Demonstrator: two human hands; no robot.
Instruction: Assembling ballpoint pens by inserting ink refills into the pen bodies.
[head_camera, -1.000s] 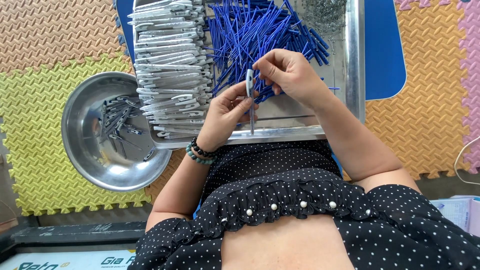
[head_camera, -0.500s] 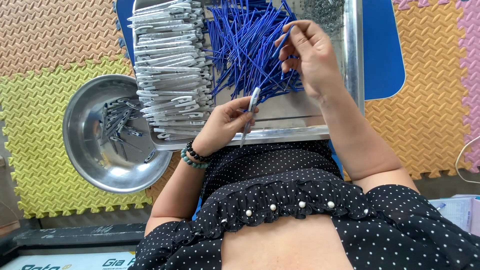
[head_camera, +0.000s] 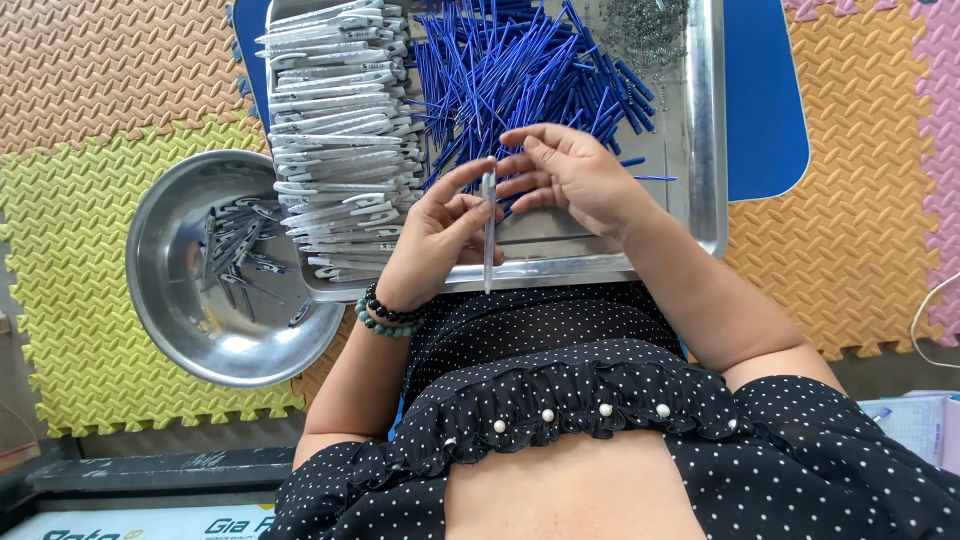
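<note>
Underfoot, lay interlocking foam mats (head_camera: 110, 90) in orange, yellow and pink, with a blue board (head_camera: 765, 100) on top. Carried, on that board, a long steel tray (head_camera: 705, 120). Sat beside it on the left a round steel bowl (head_camera: 160, 300), with a few grey pen parts (head_camera: 235, 245) inside. Filled the tray's left part a stack of white pen barrels (head_camera: 330, 130); covered its middle a loose heap of blue refills (head_camera: 520, 70); glinted at its far right corner a small pile of springs (head_camera: 645, 25).

Pinched, between thumb and forefinger of the left hand (head_camera: 435, 235), one white pen barrel (head_camera: 489, 230), upright over the tray's near rim, tip down. Hovered just beside it the right hand (head_camera: 570, 175), fingers loosely spread and gripping nothing visible, over the near edge of the refill heap.

Looked light, stiff and smooth, that barrel, probably slippery plastic; best taken near its upper half, as held, so the open end stayed free. Seemed thin and bendable, the refills.

Showed, at the lower left edge, a strip of pale printed packaging (head_camera: 120, 525); at the lower right, a corner of light blue printed paper (head_camera: 915, 420).
</note>
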